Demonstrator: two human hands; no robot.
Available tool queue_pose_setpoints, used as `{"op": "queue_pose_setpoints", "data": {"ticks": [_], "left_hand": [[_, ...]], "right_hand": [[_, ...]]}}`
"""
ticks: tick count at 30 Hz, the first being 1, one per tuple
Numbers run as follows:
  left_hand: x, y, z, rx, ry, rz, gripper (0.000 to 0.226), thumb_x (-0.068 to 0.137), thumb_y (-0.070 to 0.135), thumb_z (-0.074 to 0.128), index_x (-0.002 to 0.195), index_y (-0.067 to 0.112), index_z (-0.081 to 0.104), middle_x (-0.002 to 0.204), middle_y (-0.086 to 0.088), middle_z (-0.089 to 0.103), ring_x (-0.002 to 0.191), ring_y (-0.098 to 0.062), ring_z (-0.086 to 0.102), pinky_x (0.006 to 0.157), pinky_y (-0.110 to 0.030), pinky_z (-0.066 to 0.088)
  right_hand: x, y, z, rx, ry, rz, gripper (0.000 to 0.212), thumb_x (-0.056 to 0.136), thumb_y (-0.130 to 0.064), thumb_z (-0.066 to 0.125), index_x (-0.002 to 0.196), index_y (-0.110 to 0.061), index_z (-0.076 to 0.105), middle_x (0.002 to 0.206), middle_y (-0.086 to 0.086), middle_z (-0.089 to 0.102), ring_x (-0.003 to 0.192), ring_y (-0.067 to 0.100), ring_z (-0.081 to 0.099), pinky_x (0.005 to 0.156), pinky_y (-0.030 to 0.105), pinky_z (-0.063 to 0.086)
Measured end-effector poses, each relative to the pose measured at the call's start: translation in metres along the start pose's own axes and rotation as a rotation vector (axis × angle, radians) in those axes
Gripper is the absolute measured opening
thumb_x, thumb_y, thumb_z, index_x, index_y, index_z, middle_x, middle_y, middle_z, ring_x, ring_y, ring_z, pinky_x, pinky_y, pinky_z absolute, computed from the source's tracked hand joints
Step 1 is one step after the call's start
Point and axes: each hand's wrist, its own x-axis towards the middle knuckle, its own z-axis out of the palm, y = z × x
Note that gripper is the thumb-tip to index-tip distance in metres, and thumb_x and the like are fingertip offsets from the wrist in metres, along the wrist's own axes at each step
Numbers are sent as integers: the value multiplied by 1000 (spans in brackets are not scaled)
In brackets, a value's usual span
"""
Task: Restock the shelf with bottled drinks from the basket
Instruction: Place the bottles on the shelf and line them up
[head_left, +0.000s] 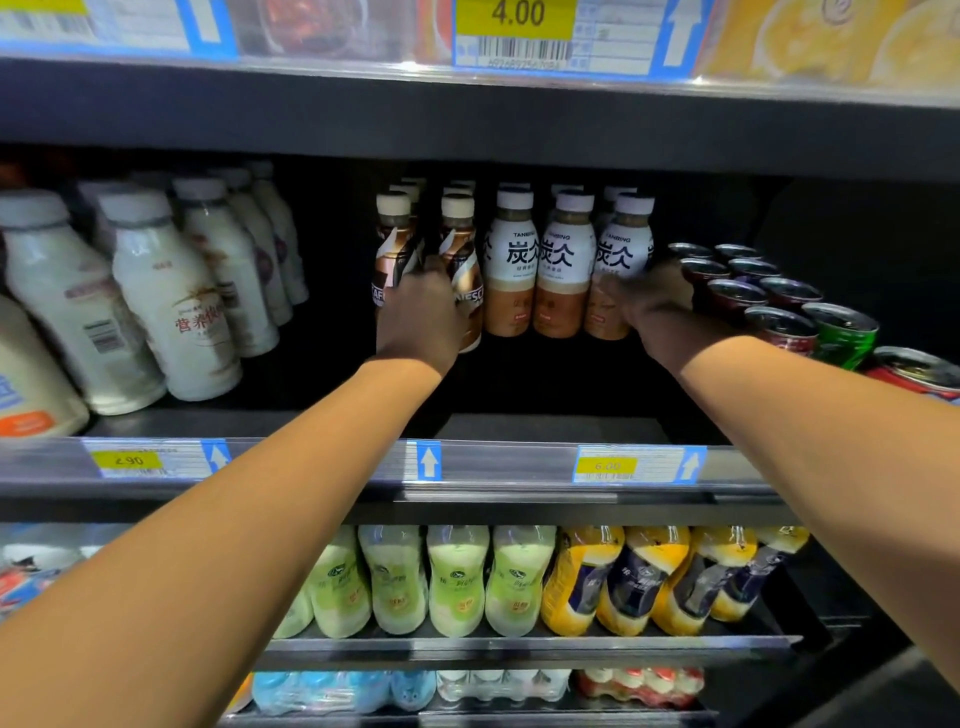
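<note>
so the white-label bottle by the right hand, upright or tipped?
Upright. The white-label bottle stands cap up, level with its neighbours in the row; the right hand rests against its lower half.

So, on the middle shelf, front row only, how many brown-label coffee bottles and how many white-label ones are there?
Brown-label coffee bottles: 2
White-label bottles: 3
Total: 5

both hands deep in shelf (311, 462), left hand (421, 312) on brown coffee bottles (462, 260), right hand (654, 296) beside white-labelled bottles (563, 260)
</note>
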Motion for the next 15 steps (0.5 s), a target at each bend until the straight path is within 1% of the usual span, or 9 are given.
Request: {"op": "queue_pose_setpoints", "data": {"ticks": [6, 10, 15], "left_hand": [[1, -1, 2, 6, 0, 0, 36, 95, 29, 62, 121, 4, 58, 119, -18, 63, 112, -36, 59, 85, -37, 45], [5, -3, 6, 40, 8, -10, 41, 95, 32, 62, 124, 4, 54, 121, -19, 62, 115, -37, 57, 89, -41, 46], [4, -3, 5, 50, 16, 3, 35, 96, 29, 61, 119, 3, 59, 116, -19, 65, 110, -38, 61, 84, -40, 48]], "right_hand": [[1, 2, 0, -17, -6, -23, 80, 80, -49, 76, 139, -7, 41, 141, 14, 55, 128, 32, 54, 99, 37, 45], [1, 2, 0, -44, -13, -28, 81, 81, -50, 75, 140, -6, 39, 143, 16, 53, 129, 33, 53, 99, 37, 44], [1, 2, 0, -63, -12, -35, 79, 81, -50, 75, 138, -8, 42, 142, 16, 54, 129, 32, 54, 100, 37, 45]]}}
